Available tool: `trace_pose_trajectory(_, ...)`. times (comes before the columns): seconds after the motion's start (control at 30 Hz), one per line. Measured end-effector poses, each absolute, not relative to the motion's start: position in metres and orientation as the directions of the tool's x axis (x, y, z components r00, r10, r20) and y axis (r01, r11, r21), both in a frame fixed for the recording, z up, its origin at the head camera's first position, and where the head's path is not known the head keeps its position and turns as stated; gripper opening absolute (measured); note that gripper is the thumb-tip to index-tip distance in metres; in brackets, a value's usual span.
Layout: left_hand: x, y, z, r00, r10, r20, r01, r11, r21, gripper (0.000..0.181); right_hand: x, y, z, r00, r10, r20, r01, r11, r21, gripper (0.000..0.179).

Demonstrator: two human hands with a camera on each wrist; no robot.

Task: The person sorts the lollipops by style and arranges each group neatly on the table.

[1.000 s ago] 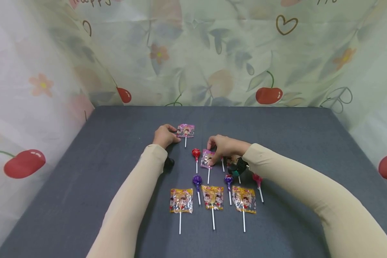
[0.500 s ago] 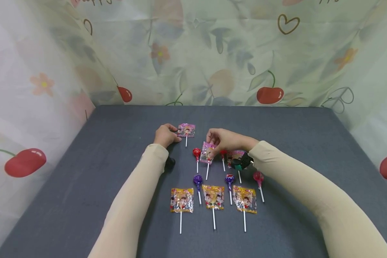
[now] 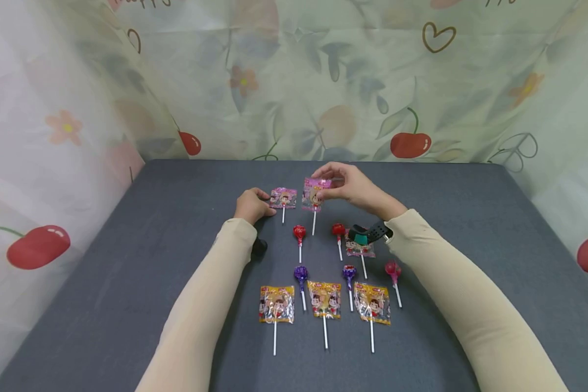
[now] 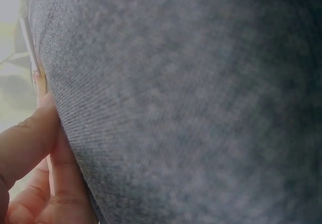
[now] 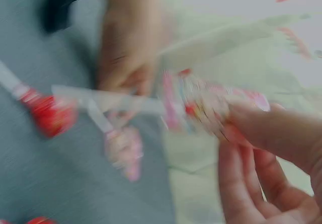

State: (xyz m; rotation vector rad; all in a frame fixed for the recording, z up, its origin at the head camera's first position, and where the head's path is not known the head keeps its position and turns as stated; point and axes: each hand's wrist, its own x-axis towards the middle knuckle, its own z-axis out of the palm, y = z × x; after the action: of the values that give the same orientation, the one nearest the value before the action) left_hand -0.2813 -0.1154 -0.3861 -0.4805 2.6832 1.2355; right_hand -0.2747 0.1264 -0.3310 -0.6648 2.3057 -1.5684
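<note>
My right hand [image 3: 345, 185] pinches a pink-wrapped lollipop [image 3: 311, 195] by its right edge, raised over the table with the stick pointing towards me. In the right wrist view this lollipop [image 5: 201, 100] is blurred between thumb and fingers. My left hand [image 3: 253, 206] rests on the table, thumb and forefinger right at the left edge of another flat pink-wrapped lollipop [image 3: 283, 198]. The left wrist view shows the fingers [image 4: 30, 138] low against the dark surface, a white stick [image 4: 29, 43] beyond. Two red lollipops [image 3: 299, 233] lie nearer me; a third pink-wrapped one [image 3: 360, 247] is under the right wrist.
Three yellow-wrapped lollipops [image 3: 276, 305] form the front row on the dark table [image 3: 127, 283]. Behind them lie two purple ball lollipops [image 3: 301, 274] and a pinkish-red one [image 3: 393, 269]. A printed curtain [image 3: 294, 98] encloses the back and sides.
My right hand has lifted the pink-wrapped lollipop from between the red ones and carried it away from me, to beside the far pink-wrapped one. My left hand has stayed in place.
</note>
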Motion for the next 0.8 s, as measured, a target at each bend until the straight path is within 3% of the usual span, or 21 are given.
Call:
trace_pose_trajectory(0.3, -0.281, -0.116, -0.387, -0.938, -0.227, -0.262, -0.347, 0.606, 0.716, 0.04, -0.296, 0.116, -0.316, -0.933, -0.355, 0.058, -0.112, 0.132, -0.985, 0.038)
trace_pose_trajectory(0.8, -0.282, -0.118, -0.388, -0.939, -0.218, -0.267, -0.345, 0.618, 0.707, 0.039, -0.327, 0.084, -0.365, -0.978, -0.175, -0.113, 0.056, 0.301, -0.952, 0.036)
